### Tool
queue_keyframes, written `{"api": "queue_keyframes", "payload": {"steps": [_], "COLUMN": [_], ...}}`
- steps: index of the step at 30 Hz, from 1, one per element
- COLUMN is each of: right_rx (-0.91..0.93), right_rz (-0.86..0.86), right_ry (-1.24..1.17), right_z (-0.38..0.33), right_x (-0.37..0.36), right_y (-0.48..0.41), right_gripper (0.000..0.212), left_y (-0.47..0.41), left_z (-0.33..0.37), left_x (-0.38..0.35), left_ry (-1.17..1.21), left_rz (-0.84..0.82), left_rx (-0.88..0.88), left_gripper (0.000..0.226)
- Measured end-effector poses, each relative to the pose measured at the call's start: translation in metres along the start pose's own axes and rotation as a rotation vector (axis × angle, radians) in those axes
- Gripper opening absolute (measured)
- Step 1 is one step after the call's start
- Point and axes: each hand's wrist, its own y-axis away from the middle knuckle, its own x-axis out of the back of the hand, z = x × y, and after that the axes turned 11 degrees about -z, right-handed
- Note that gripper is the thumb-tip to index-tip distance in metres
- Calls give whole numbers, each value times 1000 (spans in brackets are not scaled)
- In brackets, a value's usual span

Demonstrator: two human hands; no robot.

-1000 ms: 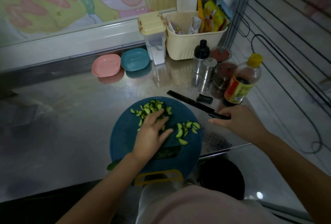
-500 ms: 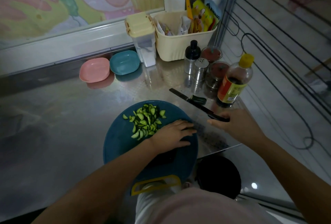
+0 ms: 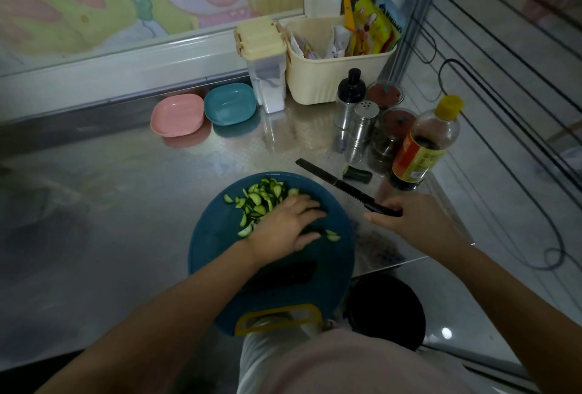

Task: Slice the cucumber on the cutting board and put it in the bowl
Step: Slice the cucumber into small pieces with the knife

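Left hand (image 3: 285, 226) lies flat on the cutting board (image 3: 217, 255), fingers released and spread over the cucumber slices (image 3: 261, 198) piled at the board's far side. I see two more slices just right of it. My right hand (image 3: 415, 220) grasps the knife (image 3: 337, 184) by the handle, blade pointing far-left over the counter (image 3: 126, 204). Pink bowl (image 3: 177, 115) and teal bowl (image 3: 230, 104) sit far, well apart from the board.

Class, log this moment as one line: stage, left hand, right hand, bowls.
stage: nothing bowled yet | left hand: flat on cucumber slices, cutting board | right hand: grips knife | pink bowl, teal bowl: hold nothing
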Motion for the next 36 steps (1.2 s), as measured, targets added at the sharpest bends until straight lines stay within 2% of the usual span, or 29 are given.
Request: {"api": "queue_keyframes", "payload": {"steps": [4, 6, 10, 15, 18, 21, 23, 25, 27, 32, 34, 36], "right_rx": [2, 0, -22, -35, -29, 8, 41, 62, 68, 17, -16, -31], "right_rz": [-5, 5, 18, 8, -12, -16, -13, -16, -15, 3, -1, -11], "right_ry": [-25, -30, -2, 23, 69, 130, 153, 183, 172, 68, 59, 58], "right_z": [-5, -6, -3, -3, -9, -15, -18, -19, -19, -15, -12, -8], "right_x": [-3, -4, -4, -6, -5, -4, -4, -6, -7, -10, -11, -12], "right_y": [1, 1, 4, 7, 7, 8, 7, 5, 4, 8, 10, 12], "right_gripper": [33, 37, 39, 37, 35, 34, 32, 25, 25, 37, 37, 37], "left_y": [-12, -15, -8, 17, 26, 30, 32, 32, 32, 31, 26, 21], "left_z": [31, 34, 11, -21, -14, -7, -2, 4, 8, 1, -2, -6], "left_x": [-17, -22, -18, -3, 13, 25, 28, 28, 24, 2, -4, -4], "left_ry": [14, 13, 31, 69, 238, 325, 351, 343, 304, 150, 79, 34], "left_rz": [-90, -22, 155, 186, 308, 451, 483, 470, 424, 97, -5, -37], "left_rx": [-164, -192, -139, 49, 235, 446, 534, 529, 422, 158, 107, 80], "left_gripper": [38, 26, 29, 17, 30, 19, 16, 14, 13, 42, 45, 38]}}
